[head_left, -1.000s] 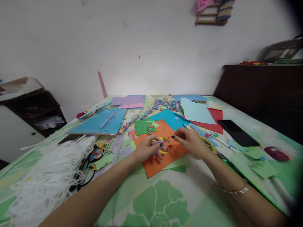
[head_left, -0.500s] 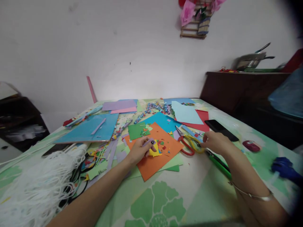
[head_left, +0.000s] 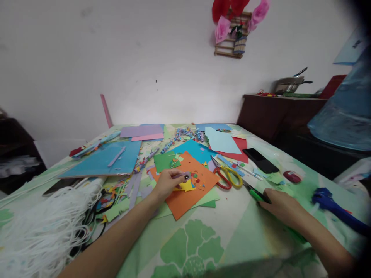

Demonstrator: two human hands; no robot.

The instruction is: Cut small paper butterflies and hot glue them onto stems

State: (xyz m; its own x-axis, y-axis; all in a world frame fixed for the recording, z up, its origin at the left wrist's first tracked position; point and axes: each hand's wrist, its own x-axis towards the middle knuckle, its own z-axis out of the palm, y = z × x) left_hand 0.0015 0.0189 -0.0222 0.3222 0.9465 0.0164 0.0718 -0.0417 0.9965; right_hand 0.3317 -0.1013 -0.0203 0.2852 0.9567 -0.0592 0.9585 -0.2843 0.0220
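Note:
My left hand (head_left: 169,184) pinches a small purple paper piece (head_left: 185,175) above a yellow scrap (head_left: 186,186) on the orange sheet (head_left: 180,204). At the right, my right hand (head_left: 275,202) has its fingers closed around a green-and-black handled tool (head_left: 256,194), whose narrow metal tip points up and left. Scissors with red and yellow handles (head_left: 227,177) lie between my hands, touched by neither. Small red, green and orange bits (head_left: 198,179) are scattered over the orange sheet.
White string (head_left: 49,231) is heaped at the left, near a blue sheet (head_left: 101,160). A phone (head_left: 261,160), a red mouse-like object (head_left: 292,176) and a blue glue-gun-like tool (head_left: 336,204) lie at the right. Curled paper pieces (head_left: 188,134) sit toward the wall.
My right hand has moved right and nearer, from beside the scissors onto the green-and-black tool. My left hand stays over the orange sheet with the purple piece. The view has turned slightly right.

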